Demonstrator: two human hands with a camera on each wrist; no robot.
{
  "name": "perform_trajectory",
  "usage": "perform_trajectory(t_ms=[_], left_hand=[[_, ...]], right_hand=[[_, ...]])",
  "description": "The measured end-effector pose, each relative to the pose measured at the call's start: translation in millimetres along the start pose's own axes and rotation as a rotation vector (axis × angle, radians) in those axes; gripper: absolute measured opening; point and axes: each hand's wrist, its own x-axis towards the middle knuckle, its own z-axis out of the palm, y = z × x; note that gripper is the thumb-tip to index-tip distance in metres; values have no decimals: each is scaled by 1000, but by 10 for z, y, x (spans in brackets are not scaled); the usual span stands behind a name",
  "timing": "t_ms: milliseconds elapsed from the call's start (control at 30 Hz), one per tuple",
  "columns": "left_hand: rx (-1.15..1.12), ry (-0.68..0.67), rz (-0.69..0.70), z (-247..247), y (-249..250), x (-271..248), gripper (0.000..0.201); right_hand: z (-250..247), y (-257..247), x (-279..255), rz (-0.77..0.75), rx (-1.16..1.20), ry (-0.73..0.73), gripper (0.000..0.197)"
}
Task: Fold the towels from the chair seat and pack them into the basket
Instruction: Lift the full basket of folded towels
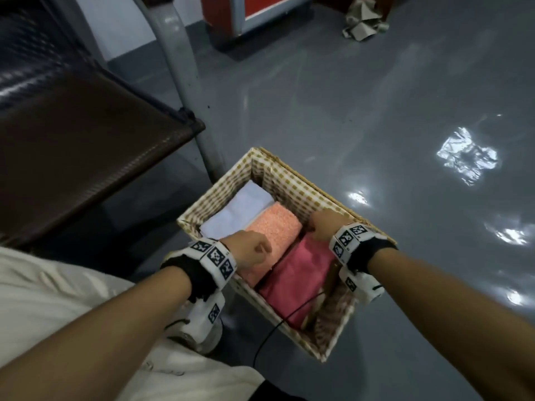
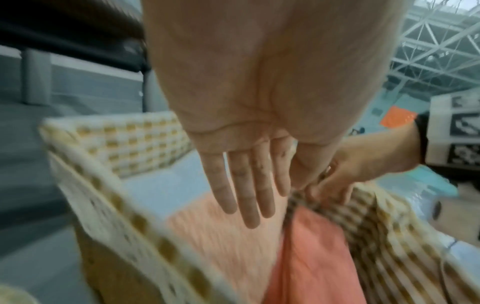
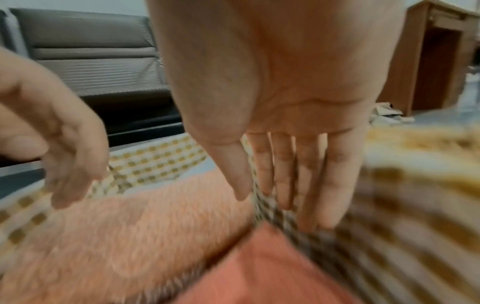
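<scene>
Reaching down into the basket (image 1: 292, 180), your two hands both hang with straight, relaxed fingers and grip nothing. Your left hand (image 1: 251, 250) hovers over the peach towel (image 1: 275, 224), palm down, its fingers (image 2: 244, 197) together and pointing toward the middle of the basket. Your right hand (image 1: 325, 225) sits at about 3 o'clock in the basket, its fingertips (image 3: 309, 209) dipping beside the checked lining where the pink towel (image 1: 298, 273) meets the wall; whether they touch the cloth is blurred. You have three folded towels packed side by side: a pale blue towel (image 1: 240, 206) at 11 o'clock, the peach one in the middle, the pink one toward 5 o'clock. One basket, lined in gold-and-white check, stands on a glossy grey floor (image 1: 376, 111) that mirrors the overhead lights. One dark brown chair seat (image 1: 72, 157) lies at 10 o'clock from the basket, on a grey metal frame (image 1: 179, 62). Farther off, at 12 o'clock, stands a red cabinet (image 1: 246, 13), with crumpled brown paper (image 1: 364, 21) at 1 o'clock. Each wrist wears a black band with white marker blocks.
</scene>
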Motion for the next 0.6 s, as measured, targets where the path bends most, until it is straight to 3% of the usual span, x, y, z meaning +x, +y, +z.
perform_trajectory(t_ms=[133,367,500,600], left_hand=[[-118,266,-6,-649,-200,-472,23],[-347,650,-42,-1664,-808,-1772,14],[-483,861,-112,-1873,-1263,-2508,17],[-529,963,-216,-1772,-1538,-2796,16]], right_hand=[[-562,-408,-15,-152,18,143,23],[-1763,-2014,-29,-555,77,251,12],[-2138,-2873,-99,-693,141,276,8],[-2058,-3177,-57,-681,196,226,7]])
